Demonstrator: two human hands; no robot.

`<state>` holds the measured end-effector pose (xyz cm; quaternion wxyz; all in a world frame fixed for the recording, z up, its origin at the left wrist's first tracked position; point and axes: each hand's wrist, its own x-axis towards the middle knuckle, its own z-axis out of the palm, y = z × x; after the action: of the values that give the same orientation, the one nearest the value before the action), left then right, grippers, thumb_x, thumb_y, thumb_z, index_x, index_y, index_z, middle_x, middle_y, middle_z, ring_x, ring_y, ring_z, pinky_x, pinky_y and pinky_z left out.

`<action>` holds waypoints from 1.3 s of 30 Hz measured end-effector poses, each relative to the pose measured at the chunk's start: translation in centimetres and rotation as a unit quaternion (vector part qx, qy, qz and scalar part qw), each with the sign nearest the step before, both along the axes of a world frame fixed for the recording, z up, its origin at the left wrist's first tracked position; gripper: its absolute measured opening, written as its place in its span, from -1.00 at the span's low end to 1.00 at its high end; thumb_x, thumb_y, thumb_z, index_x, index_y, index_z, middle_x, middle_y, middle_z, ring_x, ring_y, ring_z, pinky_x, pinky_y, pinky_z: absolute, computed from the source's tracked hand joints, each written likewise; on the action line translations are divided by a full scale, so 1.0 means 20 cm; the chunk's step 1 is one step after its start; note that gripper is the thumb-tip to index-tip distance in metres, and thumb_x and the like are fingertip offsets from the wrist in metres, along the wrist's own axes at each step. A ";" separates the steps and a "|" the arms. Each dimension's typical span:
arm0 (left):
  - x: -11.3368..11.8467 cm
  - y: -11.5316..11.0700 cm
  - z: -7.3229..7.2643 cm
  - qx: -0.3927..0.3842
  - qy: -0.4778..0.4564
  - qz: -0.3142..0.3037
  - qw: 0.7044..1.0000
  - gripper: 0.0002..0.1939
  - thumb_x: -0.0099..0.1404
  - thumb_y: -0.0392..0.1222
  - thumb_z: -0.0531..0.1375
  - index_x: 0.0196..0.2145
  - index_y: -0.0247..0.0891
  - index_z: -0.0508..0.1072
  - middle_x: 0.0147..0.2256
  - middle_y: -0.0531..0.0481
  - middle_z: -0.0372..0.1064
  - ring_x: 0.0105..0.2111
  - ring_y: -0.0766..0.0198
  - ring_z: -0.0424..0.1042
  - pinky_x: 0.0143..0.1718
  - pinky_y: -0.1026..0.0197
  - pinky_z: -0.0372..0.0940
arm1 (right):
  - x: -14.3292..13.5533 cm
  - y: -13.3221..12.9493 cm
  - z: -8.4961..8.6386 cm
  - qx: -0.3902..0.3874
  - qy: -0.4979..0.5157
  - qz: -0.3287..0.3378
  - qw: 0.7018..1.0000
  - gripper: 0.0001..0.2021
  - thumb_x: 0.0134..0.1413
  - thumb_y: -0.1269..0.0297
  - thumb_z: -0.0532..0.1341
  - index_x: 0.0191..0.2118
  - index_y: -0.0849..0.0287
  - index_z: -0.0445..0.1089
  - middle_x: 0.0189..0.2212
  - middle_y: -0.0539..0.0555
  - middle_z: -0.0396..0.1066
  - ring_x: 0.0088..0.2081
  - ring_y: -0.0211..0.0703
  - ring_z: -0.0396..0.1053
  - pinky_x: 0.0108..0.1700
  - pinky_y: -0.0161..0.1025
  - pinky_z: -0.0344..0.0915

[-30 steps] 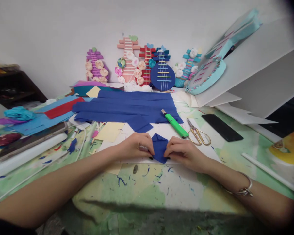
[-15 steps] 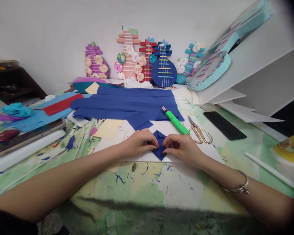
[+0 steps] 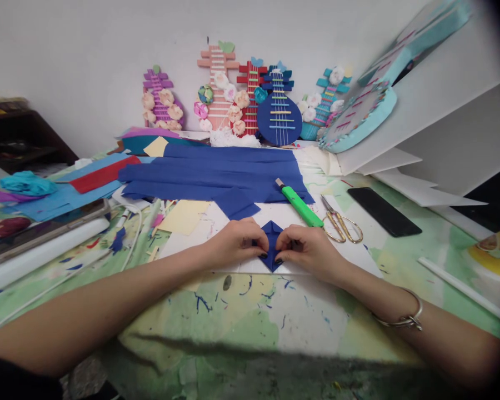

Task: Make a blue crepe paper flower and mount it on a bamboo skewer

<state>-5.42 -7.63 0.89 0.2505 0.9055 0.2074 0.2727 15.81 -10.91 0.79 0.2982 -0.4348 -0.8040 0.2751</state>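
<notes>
Between my hands is a small folded piece of blue crepe paper (image 3: 272, 244), shaped like a diamond with its points up and down. My left hand (image 3: 241, 240) pinches its left side between thumb and fingers. On the right side, my right hand (image 3: 302, 244) pinches it the same way. The piece is over a white board (image 3: 216, 265) near the table's front edge. Just beyond lie a loose blue paper square (image 3: 235, 204) and wide strips of blue crepe paper (image 3: 216, 175). A green utility knife (image 3: 302, 206) and gold-handled scissors (image 3: 339, 221) rest beyond my right hand.
At right lie a black phone (image 3: 384, 212) and a white stick (image 3: 462, 289). Several decorated paper instruments (image 3: 280, 119) stand against the wall. At left are a cream paper piece (image 3: 185, 216), a white cable (image 3: 138, 236), another device (image 3: 45, 233) and coloured papers (image 3: 95, 175).
The pinch on the blue piece stays nearly the same, with only a slight shift of the fingers on it. The whole view has tilted a little.
</notes>
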 end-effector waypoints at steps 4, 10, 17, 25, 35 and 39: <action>0.00 0.01 -0.02 0.031 -0.005 -0.030 0.999 -0.89 0.24 -0.35 0.16 -0.38 -0.26 0.49 -0.42 -0.01 0.43 -0.35 0.32 0.33 -0.26 0.23 0.24 | 0.00 0.00 0.00 -0.010 -0.007 -0.005 1.000 -0.90 -0.13 0.37 0.35 -0.46 0.20 0.41 -0.55 -0.04 0.35 -0.51 -0.35 0.26 -0.45 -0.36 0.18; 0.00 0.01 -0.04 0.059 -0.013 -0.031 0.998 -0.85 0.26 -0.33 0.13 -0.34 -0.25 0.52 -0.41 -0.05 0.43 -0.33 0.29 0.33 -0.30 0.24 0.27 | 0.00 0.01 0.00 -0.028 -0.005 -0.002 1.000 -0.88 -0.13 0.36 0.35 -0.47 0.21 0.39 -0.59 -0.07 0.32 -0.53 -0.36 0.23 -0.47 -0.36 0.15; 0.00 0.00 -0.04 0.058 -0.011 -0.018 0.998 -0.86 0.27 -0.30 0.13 -0.35 -0.25 0.50 -0.39 -0.06 0.45 -0.33 0.29 0.34 -0.28 0.23 0.28 | 0.00 0.01 0.00 -0.036 -0.010 -0.005 0.999 -0.88 -0.14 0.36 0.35 -0.47 0.20 0.38 -0.57 -0.06 0.31 -0.51 -0.34 0.22 -0.45 -0.34 0.14; 0.00 -0.01 -0.02 0.046 -0.001 -0.010 0.999 -0.88 0.26 -0.28 0.14 -0.34 -0.25 0.49 -0.40 -0.04 0.45 -0.34 0.31 0.35 -0.27 0.24 0.28 | -0.01 0.01 0.01 0.013 -0.007 0.030 0.999 -0.95 -0.10 0.42 0.33 -0.44 0.18 0.45 -0.52 -0.04 0.28 -0.45 -0.32 0.24 -0.42 -0.34 0.15; 0.01 -0.03 -0.01 0.091 0.004 -0.014 0.996 -0.88 0.27 -0.33 0.10 -0.35 -0.27 0.45 -0.37 -0.06 0.42 -0.30 0.28 0.31 -0.23 0.21 0.26 | 0.01 0.01 -0.02 0.046 -0.001 0.062 0.997 -0.87 -0.03 0.45 0.27 -0.41 0.11 0.56 -0.48 -0.01 0.33 -0.45 -0.32 0.30 -0.39 -0.34 0.22; 0.01 -0.07 0.02 0.154 0.036 -0.064 0.985 -0.83 0.27 -0.37 0.07 -0.31 -0.29 0.46 -0.34 -0.11 0.42 -0.28 0.23 0.29 -0.20 0.16 0.27 | 0.00 0.01 -0.01 0.046 -0.014 0.054 0.997 -0.88 -0.07 0.48 0.30 -0.41 0.13 0.57 -0.49 -0.01 0.32 -0.45 -0.34 0.30 -0.39 -0.35 0.21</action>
<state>-5.27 -9.05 1.24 0.1171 0.9540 0.1132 0.2519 15.86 -10.71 0.59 0.2911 -0.3805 -0.8423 0.2472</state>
